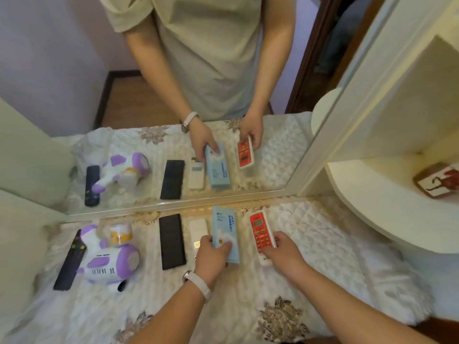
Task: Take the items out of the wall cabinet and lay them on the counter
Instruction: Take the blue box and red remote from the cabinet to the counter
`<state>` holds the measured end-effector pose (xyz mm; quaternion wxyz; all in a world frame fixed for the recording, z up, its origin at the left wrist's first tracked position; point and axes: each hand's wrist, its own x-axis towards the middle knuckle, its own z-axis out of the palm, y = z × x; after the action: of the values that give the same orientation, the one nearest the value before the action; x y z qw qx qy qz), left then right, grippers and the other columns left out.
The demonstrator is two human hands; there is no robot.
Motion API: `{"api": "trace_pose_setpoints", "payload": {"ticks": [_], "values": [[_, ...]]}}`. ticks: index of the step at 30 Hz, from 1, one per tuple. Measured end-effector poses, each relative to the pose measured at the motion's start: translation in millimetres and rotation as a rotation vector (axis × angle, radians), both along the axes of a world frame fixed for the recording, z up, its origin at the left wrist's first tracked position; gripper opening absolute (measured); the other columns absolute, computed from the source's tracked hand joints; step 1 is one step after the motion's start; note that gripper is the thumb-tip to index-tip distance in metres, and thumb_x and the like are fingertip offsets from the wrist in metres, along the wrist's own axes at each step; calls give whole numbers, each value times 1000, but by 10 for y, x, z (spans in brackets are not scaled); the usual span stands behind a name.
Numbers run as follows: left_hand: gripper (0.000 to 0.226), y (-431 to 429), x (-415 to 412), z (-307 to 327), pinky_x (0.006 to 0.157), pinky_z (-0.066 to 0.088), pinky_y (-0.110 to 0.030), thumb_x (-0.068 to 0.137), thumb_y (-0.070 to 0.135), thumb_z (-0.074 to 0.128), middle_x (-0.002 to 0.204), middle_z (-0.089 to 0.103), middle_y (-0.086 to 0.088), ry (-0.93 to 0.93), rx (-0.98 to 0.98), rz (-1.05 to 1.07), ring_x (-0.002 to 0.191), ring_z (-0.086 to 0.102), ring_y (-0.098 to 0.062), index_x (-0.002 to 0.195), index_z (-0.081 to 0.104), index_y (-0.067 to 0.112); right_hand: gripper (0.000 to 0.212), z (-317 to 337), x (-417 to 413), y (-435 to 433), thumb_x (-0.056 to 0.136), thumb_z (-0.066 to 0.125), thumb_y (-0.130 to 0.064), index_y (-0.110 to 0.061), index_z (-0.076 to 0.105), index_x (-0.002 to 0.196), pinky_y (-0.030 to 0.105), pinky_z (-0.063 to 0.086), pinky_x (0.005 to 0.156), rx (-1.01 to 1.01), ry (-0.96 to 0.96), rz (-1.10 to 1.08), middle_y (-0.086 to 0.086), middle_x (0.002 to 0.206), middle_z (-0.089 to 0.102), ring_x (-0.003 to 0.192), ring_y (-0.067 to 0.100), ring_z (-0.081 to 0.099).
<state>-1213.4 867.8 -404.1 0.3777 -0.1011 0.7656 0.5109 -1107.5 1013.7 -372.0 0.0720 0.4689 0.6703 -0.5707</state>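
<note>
Seen from above: a counter (323, 244) under a quilted white cover with brown flower prints, backed by a mirror (74, 83) that doubles everything. Left hand (213, 254), with a pale wristband (198, 284) on the wrist, clamped on the near end of a light blue box (227, 229), thumb on top over its printed face, fingers tucked at the left edge; box flat on the cover, long side running toward the mirror. Right hand (283, 249) closed around the lower half of a red-faced remote (260, 232) with a white body, fingertips on the right edge; remote flat or nearly so, whether fully resting cannot be told. Box and remote side by side, a narrow strip of cover between them. Just left of the box, a white remote (198, 228), partly hidden behind the left hand. Next leftward, a flat black rectangle (172, 240), apart from the white remote. Farther left, a purple-and-white toy (109, 259) on its side, touching a cup with yellow print (121, 234) at the mirror side. At far left, a dark remote (70, 261) lying slantwise, partly under the toy. On the right, a rounded cream shelf (372, 207) with a small brown-and-white box (437, 181) on it.
</note>
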Motion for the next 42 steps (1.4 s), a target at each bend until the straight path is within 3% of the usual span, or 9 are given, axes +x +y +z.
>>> {"api": "trace_pose_setpoints", "payload": {"ticks": [5,10,14,21,25,31,35,38,42], "values": [[30,106,-90,-124,62,58,-34,89,19,65,105,63,-4,-44,-15,-35,89,67,-22,113,47,16,19,-166,-208,52,84,68,-11,-19,59,98,23,45,62,-22,-64,16,1,95,69,83,13,66],[39,140,-22,-213,82,59,-43,87,17,66,114,63,-2,-5,-24,-80,97,66,-19,119,42,22,12,-292,-362,92,83,69,-13,-23,62,87,23,46,64,17,-66,66,-3,86,71,80,10,67],[48,111,60,-180,80,54,-27,87,12,64,109,60,8,105,-94,-162,96,62,-12,121,36,29,14,-383,-360,129,86,67,-19,-28,56,88,25,48,68,42,-72,109,-5,90,68,83,8,64],[61,12,120,-367,81,59,-40,62,26,61,119,62,8,180,-208,-283,106,63,-12,121,48,34,27,-371,-233,273,91,62,-20,-17,53,116,20,47,69,95,-94,302,-12,98,60,86,7,60],[58,9,180,-58,88,56,-35,69,31,60,123,59,5,218,-300,-337,108,60,-14,125,49,26,30,-247,-205,410,91,61,-23,-16,52,119,13,37,60,180,-76,399,-6,104,57,88,10,54],[53,-69,320,468,98,38,-23,90,29,57,135,50,-1,440,-427,-351,124,49,-18,140,43,17,31,64,-374,364,89,56,-27,-14,58,117,37,51,85,278,43,599,6,116,60,92,20,60],[53,-308,477,788,97,43,-32,90,33,55,137,50,-2,687,-582,-362,123,50,-20,139,45,17,45,312,-507,160,93,52,-39,-17,52,133,35,40,100,535,193,890,3,133,52,120,23,48],[43,-624,725,958,76,55,-38,78,33,61,113,64,-6,851,-726,-314,97,64,-27,118,61,18,45,491,-526,-71,95,49,-42,-19,52,133,35,39,99,728,339,1117,1,134,52,123,24,46],[46,-1093,1142,1080,83,54,-47,79,37,55,118,66,-13,863,-916,-278,103,65,-32,117,66,15,51,615,-492,-436,86,45,-46,-14,65,120,42,50,86,864,590,1369,8,122,64,110,31,59]]}}
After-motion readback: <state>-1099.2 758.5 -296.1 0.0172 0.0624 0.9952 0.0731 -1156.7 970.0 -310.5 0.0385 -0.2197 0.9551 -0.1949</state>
